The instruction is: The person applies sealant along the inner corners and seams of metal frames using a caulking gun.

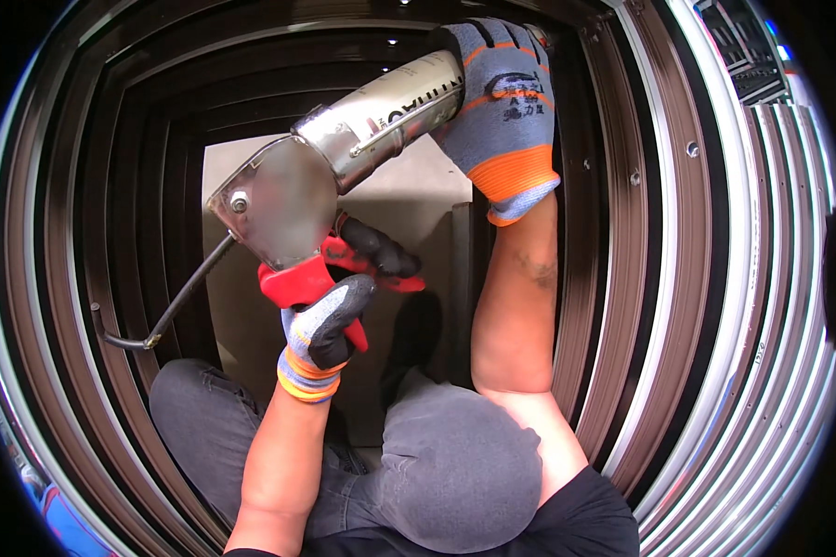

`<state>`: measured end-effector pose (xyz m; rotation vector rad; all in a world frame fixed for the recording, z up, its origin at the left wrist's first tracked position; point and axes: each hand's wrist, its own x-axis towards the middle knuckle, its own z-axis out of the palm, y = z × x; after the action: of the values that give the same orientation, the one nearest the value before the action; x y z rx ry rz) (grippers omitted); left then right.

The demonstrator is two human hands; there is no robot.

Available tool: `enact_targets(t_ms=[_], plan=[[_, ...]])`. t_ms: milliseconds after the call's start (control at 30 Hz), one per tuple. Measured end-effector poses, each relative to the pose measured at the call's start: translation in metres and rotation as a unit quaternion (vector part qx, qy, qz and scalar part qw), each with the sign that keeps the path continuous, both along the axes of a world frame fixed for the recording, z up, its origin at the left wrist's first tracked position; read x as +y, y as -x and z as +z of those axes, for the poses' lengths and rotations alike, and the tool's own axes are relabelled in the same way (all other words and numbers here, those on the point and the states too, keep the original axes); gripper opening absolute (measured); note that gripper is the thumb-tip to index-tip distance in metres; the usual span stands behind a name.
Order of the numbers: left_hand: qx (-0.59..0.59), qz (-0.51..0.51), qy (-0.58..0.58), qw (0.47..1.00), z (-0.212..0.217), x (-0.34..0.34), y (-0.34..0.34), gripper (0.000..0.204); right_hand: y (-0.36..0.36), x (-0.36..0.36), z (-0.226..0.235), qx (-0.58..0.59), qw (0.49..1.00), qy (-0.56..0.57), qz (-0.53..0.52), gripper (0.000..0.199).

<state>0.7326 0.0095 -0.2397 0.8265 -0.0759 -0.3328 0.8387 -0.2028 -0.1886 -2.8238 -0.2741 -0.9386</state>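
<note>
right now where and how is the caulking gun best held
Probably by the red handle, coming from the body side, since it projects that way. The long silver barrel slants away to the right, so a second hold around it from the right should steady it. The thin bent rod looks less handy.

On our right hand [502,102] we wear a grey-blue knitted glove [497,79] with thin orange lines, dark print and an orange cuff [513,172], on our left hand [330,320] a glove [299,327] having black coating and orange-banded cuff [308,374], with dark grey trousers [460,469] and black sleeves [590,511].
</note>
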Motion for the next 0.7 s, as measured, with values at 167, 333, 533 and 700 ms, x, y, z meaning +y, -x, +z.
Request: enact_targets(t_ms=[167,333,533,700], plan=[[-0.017,-0.040,-0.026,0.999,-0.004,0.008,0.000,0.038,0.001,0.004,-0.003,0.000,1.000,-0.006,-0.002,0.048],[-0.023,-0.036,-0.038,0.998,-0.001,0.004,-0.001,0.038,0.001,0.003,0.001,0.015,0.999,0.036,-0.035,0.045],[-0.012,-0.024,-0.053,0.998,0.001,0.008,0.002,0.038,0.001,0.005,-0.006,0.004,1.000,0.001,-0.016,0.044],[-0.027,-0.024,-0.040,0.999,0.011,0.005,-0.003,0.031,0.007,-0.001,0.001,-0.008,0.999,0.026,-0.030,0.044]])
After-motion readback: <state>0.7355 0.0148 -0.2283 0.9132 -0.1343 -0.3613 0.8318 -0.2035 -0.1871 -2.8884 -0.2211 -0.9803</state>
